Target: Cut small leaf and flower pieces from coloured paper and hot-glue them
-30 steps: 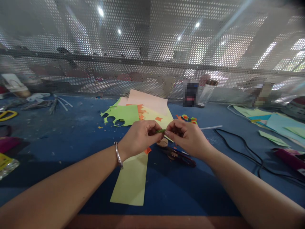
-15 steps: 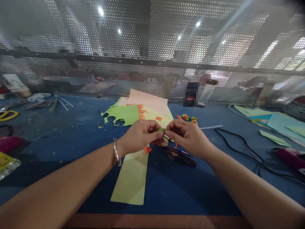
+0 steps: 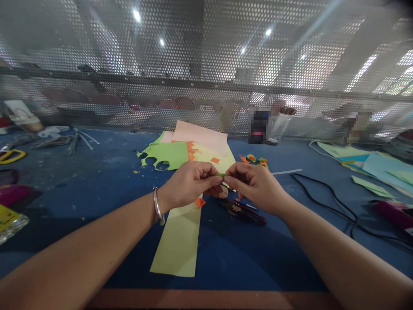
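Observation:
My left hand (image 3: 190, 184) and my right hand (image 3: 253, 185) meet above the middle of the table. Between their fingertips they pinch a small green piece of paper (image 3: 221, 175), mostly covered by the fingers. Under the hands lie dark-handled scissors (image 3: 243, 210) and an orange paper scrap (image 3: 200, 202). A long pale-green paper strip (image 3: 177, 245) runs from below my left hand toward the table's front edge. Just beyond the hands is a green sheet with round holes cut along its edge (image 3: 171, 155), beside a pale pink sheet (image 3: 201, 135).
Small green and orange paper pieces (image 3: 254, 159) lie past my right hand. A black cable (image 3: 335, 202) curves across the right side, near stacked coloured paper (image 3: 387, 170). Yellow-handled scissors (image 3: 13, 157) lie far left. A perforated metal screen (image 3: 206, 64) stands along the back.
Almost nothing differs. Both hands keep the green paper pinched in the same place, with only a slight shift of the fingers.

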The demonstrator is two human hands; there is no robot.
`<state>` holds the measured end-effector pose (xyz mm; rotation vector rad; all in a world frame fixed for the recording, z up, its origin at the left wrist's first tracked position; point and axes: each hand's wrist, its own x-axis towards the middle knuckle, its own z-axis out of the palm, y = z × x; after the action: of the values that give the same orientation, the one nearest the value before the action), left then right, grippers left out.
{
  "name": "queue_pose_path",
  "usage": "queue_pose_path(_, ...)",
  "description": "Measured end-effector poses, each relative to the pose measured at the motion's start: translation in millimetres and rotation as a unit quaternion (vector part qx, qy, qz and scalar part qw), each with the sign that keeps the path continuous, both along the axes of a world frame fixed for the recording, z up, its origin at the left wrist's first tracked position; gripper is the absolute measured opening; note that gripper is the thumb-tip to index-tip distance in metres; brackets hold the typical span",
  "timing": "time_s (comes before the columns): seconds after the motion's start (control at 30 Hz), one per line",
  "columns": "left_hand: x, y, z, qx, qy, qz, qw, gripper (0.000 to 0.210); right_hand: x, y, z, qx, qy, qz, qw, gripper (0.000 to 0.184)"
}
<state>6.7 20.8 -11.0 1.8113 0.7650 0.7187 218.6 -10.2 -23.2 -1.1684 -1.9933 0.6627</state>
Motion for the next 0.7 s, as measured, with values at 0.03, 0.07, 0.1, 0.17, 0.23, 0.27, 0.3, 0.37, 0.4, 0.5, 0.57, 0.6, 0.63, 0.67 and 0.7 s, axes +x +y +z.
queue_pose_path(0.03,-0.2,-0.1,0.3,-0.005,-0.001,-0.002,1.000,0.020,0.1,-0.1,0.3,-0.001,-0.001,0.002,1.000,0.021)
queue_pose_path(0.07,-0.5,-0.1,0.5,-0.011,-0.003,-0.004,1.000,0.020,0.2,-0.2,0.4,-0.002,-0.002,0.003,1.000,0.021)
queue_pose_path(0.1,-0.8,0.1,0.6,-0.018,-0.006,-0.007,1.000,0.021,0.4,-0.1,0.2,-0.003,-0.002,0.005,1.000,0.022)
queue_pose_path(0.17,-1.5,0.9,0.4,-0.034,-0.008,-0.011,0.999,0.022,0.6,0.2,-0.5,-0.006,-0.002,0.006,1.000,0.022)
queue_pose_path(0.23,-2.3,2.0,0.5,-0.055,-0.005,-0.015,0.998,0.026,0.6,0.5,-1.3,-0.008,-0.006,0.007,1.000,0.022)
queue_pose_path(0.27,-2.6,2.5,0.8,-0.067,-0.001,-0.018,0.998,0.028,0.5,0.5,-1.5,-0.009,-0.009,0.007,1.000,0.022)
queue_pose_path(0.3,-3.0,3.0,1.3,-0.078,0.001,-0.018,0.997,0.031,0.5,0.5,-1.7,-0.009,-0.012,0.006,1.000,0.022)
queue_pose_path(0.37,-3.6,3.6,3.0,-0.090,-0.002,-0.007,0.996,0.036,0.5,0.4,-1.7,-0.007,-0.014,0.005,1.000,0.022)
queue_pose_path(0.4,-3.9,3.8,4.0,-0.085,-0.007,0.005,0.996,0.038,0.5,0.4,-1.6,-0.006,-0.013,0.004,1.000,0.022)
queue_pose_path(0.5,-5.0,4.6,6.1,-0.036,-0.012,0.033,0.999,0.039,0.4,0.4,-1.3,-0.009,-0.015,0.001,1.000,0.020)
queue_pose_path(0.57,-5.9,5.3,6.0,-0.004,0.000,0.024,1.000,0.033,0.1,0.5,-1.3,-0.010,-0.016,0.000,1.000,0.018)
queue_pose_path(0.6,-6.3,5.7,5.4,0.006,0.008,0.015,1.000,0.029,-0.1,0.6,-1.3,-0.010,-0.015,0.000,1.000,0.018)
queue_pose_path(0.63,-6.7,6.1,4.7,0.012,0.016,0.006,1.000,0.026,-0.4,0.6,-1.3,-0.010,-0.015,0.000,1.000,0.018)
queue_pose_path(0.67,-7.1,6.5,3.9,0.017,0.022,0.001,1.000,0.024,-0.6,0.7,-1.3,-0.009,-0.015,0.001,1.000,0.019)
queue_pose_path(0.7,-7.4,6.7,3.2,0.021,0.027,0.000,0.999,0.022,-0.7,0.7,-1.4,-0.010,-0.015,0.001,1.000,0.020)
